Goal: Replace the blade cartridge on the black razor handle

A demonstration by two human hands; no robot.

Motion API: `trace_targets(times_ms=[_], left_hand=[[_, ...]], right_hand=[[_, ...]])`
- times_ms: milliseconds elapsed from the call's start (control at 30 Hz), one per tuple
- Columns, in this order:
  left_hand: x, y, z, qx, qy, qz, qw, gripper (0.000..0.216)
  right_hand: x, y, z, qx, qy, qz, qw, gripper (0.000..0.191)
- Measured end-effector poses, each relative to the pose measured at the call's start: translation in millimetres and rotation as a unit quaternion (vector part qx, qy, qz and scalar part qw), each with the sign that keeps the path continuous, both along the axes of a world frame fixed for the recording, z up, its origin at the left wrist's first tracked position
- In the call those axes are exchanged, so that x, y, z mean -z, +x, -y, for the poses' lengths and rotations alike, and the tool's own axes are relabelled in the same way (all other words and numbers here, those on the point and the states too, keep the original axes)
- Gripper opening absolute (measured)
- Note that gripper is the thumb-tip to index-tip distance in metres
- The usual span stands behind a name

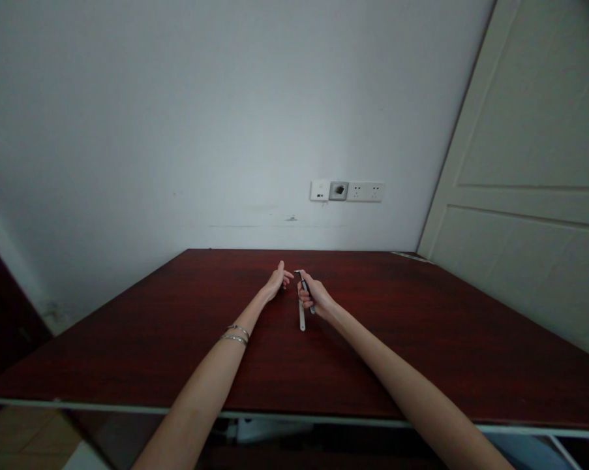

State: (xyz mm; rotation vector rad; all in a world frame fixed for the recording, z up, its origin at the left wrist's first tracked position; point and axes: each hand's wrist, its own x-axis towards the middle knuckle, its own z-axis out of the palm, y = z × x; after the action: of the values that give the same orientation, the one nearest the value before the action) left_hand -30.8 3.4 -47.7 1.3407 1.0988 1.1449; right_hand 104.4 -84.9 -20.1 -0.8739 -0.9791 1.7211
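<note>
Over the middle of the dark red table (177, 352), my right hand (314, 292) is closed round a slim hand tool (304, 285) with a dark handle and a small metal head pointing away from me. Its exact kind is too small to make out. Below the fingers a pale flat strip (302, 320) with a small hole near its end extends toward me; I cannot tell whether it belongs to the tool or lies separately. My left hand (277, 281) is just left of the tool's head, thumb raised and fingers apart, apparently holding nothing. Two bracelets circle the left wrist.
Behind the table rises a white wall with a row of sockets (357, 191). A pale panelled door (529, 196) borders the right side. At the front runs the table's light edge (323, 421), with blurred items on a lower level beneath it.
</note>
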Motion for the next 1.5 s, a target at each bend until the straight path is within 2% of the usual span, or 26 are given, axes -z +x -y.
trace_targets(times_ms=[233,400,567,667,833,1000,1100,1167,1233,1333,1400,1500], left_hand=[[2.1,-2.1,-4.0,0.009,-0.015,0.021,1.000,0.064],[0.1,-2.0,0.2,-0.008,-0.010,0.049,0.999,0.054],[-1.7,-4.5,2.2,-0.079,0.049,0.044,0.995,0.037],[-5.8,-4.7,3.2,-0.097,0.088,0.028,0.991,0.032],[-18.1,4.9,12.2,-0.101,0.164,-0.070,0.979,0.024],[-34.1,10.8,25.0,-0.064,0.218,-0.186,0.956,0.018],[-38.0,10.0,30.4,-0.021,0.219,-0.156,0.963,0.010],[-35.6,10.5,32.7,0.019,0.204,-0.100,0.974,0.014],[-31.0,12.6,34.4,0.068,0.182,-0.050,0.980,0.024],[-26.1,17.2,36.5,0.135,0.173,-0.004,0.976,0.036],[-26.4,19.8,37.8,0.145,0.185,0.014,0.972,0.040],[-29.0,21.4,38.8,0.126,0.186,0.021,0.974,0.034]], right_hand=[[0.5,2.3,-0.8,0.001,0.012,-0.007,1.000,0.042],[-1.4,3.2,-0.7,0.006,0.019,-0.008,1.000,0.042],[-4.5,4.5,1.3,-0.001,0.018,-0.006,1.000,0.042],[-8.2,7.0,0.4,0.003,0.022,-0.022,1.000,0.039],[-18.8,15.1,-10.1,0.067,0.048,-0.043,0.996,0.030],[-26.6,22.9,-24.9,0.197,0.133,0.023,0.971,0.016],[-28.3,24.5,-30.1,0.242,0.232,0.098,0.937,0.010],[-28.7,23.5,-31.6,0.245,0.283,0.137,0.917,0.011],[-28.2,20.9,-32.5,0.242,0.294,0.147,0.913,0.011],[-25.6,16.2,-33.7,0.252,0.269,0.123,0.921,0.011],[-22.7,14.0,-34.8,0.254,0.266,0.121,0.922,0.011],[-17.7,12.5,-36.4,0.240,0.281,0.147,0.917,0.011]])
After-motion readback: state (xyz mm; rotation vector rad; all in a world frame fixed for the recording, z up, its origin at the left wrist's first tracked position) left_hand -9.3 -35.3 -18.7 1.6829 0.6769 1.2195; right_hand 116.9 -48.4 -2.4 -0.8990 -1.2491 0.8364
